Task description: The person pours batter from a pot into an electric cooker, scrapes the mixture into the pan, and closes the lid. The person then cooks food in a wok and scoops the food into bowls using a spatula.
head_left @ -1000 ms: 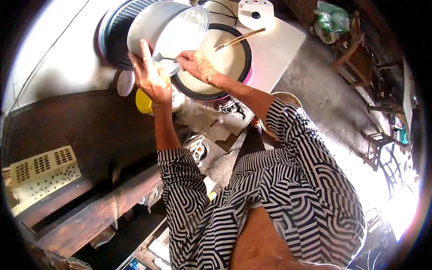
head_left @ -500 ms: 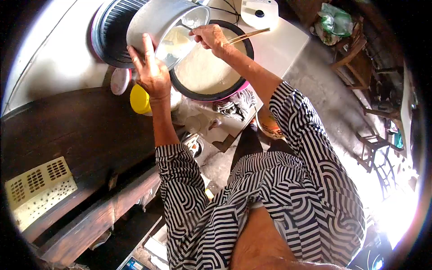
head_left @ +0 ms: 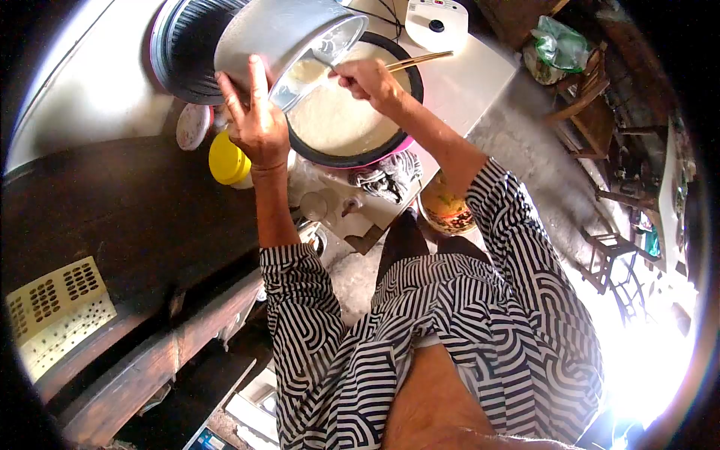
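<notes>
My left hand (head_left: 257,124) supports a tilted silver metal pot (head_left: 262,41), thumb side hidden, fingers spread along its outer wall. The pot's mouth leans over a wide black-rimmed basin (head_left: 352,160) filled with pale, creamy liquid (head_left: 345,120). Some pale contents (head_left: 307,73) show inside the tilted pot. My right hand (head_left: 371,81) is closed around the thin handle of what looks like a spoon (head_left: 331,67), its end inside the pot. Wooden chopsticks (head_left: 420,60) extend from behind my right hand over the basin; whether I hold them is unclear.
A dark ribbed round tub (head_left: 180,60) stands behind the pot. Nearby are a yellow-lidded container (head_left: 227,159), a round lid (head_left: 195,126), a striped cloth (head_left: 390,178) and a white appliance (head_left: 437,26). A patterned bowl (head_left: 446,206) sits lower, by my legs.
The metal pot has shifted slightly right, still tilted over the basin. My right hand has moved a little right and down with the handle. My left hand keeps its hold.
</notes>
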{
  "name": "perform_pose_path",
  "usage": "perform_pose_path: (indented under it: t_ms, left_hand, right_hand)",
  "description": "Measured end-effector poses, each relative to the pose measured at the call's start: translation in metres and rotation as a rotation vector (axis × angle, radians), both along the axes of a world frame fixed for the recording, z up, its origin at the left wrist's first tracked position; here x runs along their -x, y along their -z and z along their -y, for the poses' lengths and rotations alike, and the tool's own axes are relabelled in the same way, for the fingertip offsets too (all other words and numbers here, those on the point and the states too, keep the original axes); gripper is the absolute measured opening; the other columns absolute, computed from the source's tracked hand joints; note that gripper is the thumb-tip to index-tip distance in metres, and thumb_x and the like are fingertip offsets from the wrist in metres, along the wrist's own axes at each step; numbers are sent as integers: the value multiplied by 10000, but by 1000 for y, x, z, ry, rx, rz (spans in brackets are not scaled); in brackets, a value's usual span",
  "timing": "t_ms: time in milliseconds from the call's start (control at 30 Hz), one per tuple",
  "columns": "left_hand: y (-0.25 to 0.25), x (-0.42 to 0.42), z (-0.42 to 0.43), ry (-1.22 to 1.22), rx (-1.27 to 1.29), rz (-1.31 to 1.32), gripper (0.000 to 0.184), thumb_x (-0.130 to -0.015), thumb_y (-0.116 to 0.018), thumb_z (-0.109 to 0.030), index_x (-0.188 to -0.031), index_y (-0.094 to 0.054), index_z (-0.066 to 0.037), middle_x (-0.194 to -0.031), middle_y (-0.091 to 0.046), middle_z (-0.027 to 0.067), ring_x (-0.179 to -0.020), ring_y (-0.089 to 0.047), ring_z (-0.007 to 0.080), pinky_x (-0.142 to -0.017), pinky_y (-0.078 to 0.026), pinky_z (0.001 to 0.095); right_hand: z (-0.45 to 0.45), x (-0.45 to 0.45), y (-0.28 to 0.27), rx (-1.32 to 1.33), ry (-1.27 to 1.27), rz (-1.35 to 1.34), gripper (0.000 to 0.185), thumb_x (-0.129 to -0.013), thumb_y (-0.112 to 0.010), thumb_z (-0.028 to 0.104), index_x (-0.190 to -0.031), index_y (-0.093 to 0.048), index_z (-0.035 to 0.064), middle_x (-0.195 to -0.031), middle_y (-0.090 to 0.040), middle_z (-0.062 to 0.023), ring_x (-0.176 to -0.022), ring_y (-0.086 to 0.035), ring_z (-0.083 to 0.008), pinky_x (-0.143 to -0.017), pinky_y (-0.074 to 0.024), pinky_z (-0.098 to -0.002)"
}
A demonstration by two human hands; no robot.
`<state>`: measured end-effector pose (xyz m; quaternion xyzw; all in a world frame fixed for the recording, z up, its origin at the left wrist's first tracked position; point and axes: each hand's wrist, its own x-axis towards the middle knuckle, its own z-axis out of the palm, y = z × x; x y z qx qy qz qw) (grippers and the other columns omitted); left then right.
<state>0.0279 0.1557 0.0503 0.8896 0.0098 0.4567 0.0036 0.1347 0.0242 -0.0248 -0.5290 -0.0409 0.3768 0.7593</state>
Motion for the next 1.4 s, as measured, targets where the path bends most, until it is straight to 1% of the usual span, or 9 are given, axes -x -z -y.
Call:
perform_pose_path:
  t_ms: [33,233,300,533,633,733,933,1033,1400]
  left_hand:
    - [-1,-1,0,9,-16,22,471,-725,-410,53,-1166,-489,-96,-1162,-416,296,-1009,-473,416,-702,-491,387]
    - [-10,-1,8,47,31,26,490,-724,-421,56,-1180,-478,-114,-1183,-393,299,-1032,-458,415,-738,-477,392]
    - [-12,-2,10,53,60,27,500,-721,-420,62,-1184,-476,-119,-1187,-390,298,-1042,-453,412,-751,-473,392]
    - [-11,1,10,1,90,-31,521,-708,-412,71,-1190,-470,-121,-1175,-405,295,-1056,-442,408,-790,-455,396]
    - [-6,0,7,0,13,-53,511,-714,-404,62,-1185,-474,-123,-1169,-422,279,-1027,-470,401,-755,-470,389]
    - [-10,-4,10,10,-72,16,503,-721,-401,61,-1182,-478,-127,-1170,-431,264,-992,-498,396,-731,-478,386]
    - [-10,-1,6,-30,-16,0,527,-719,-415,63,-1176,-493,-189,-1166,-439,264,-801,-595,336,-527,-471,348]
    - [-5,-4,3,-30,-42,28,535,-708,-422,59,-1177,-493,-188,-1163,-439,269,-797,-594,340,-523,-468,343]
    - [-12,-13,20,15,12,-10,513,-702,-406,53,-1174,-489,-130,-1136,-455,276,-991,-506,378,-704,-475,392]
  right_hand:
    - [-5,-9,-4,-94,43,12,147,-762,-542,87,-768,-602,-47,-572,-498,-48,-377,-330,-69,-328,-226,-214]
    - [-15,-8,6,-102,267,-111,128,-737,-574,85,-758,-607,-37,-552,-488,-41,-371,-328,-70,-315,-216,-214]
    - [-5,0,17,-44,150,-146,191,-803,-529,135,-845,-570,-46,-573,-450,-8,-416,-312,-42,-340,-207,-173]
    - [8,0,0,-35,6,-49,198,-804,-511,129,-842,-569,-56,-591,-453,-2,-416,-296,-40,-351,-223,-169]
    - [-16,-19,-1,-131,101,-6,135,-745,-577,101,-725,-611,-28,-561,-499,-45,-373,-329,-74,-322,-229,-214]
    - [-20,-20,-2,0,73,-47,147,-726,-612,131,-661,-620,0,-572,-552,-60,-371,-378,-84,-315,-258,-221]
    - [22,20,21,172,10,105,183,-795,-534,132,-797,-604,-38,-553,-480,-20,-377,-322,-41,-318,-225,-187]
    - [27,22,30,180,-6,102,182,-808,-515,131,-818,-612,-22,-553,-480,-5,-376,-315,-33,-317,-225,-186]
    - [-18,9,7,137,-39,217,202,-781,-537,187,-761,-623,5,-559,-504,-4,-401,-365,-46,-341,-259,-183]
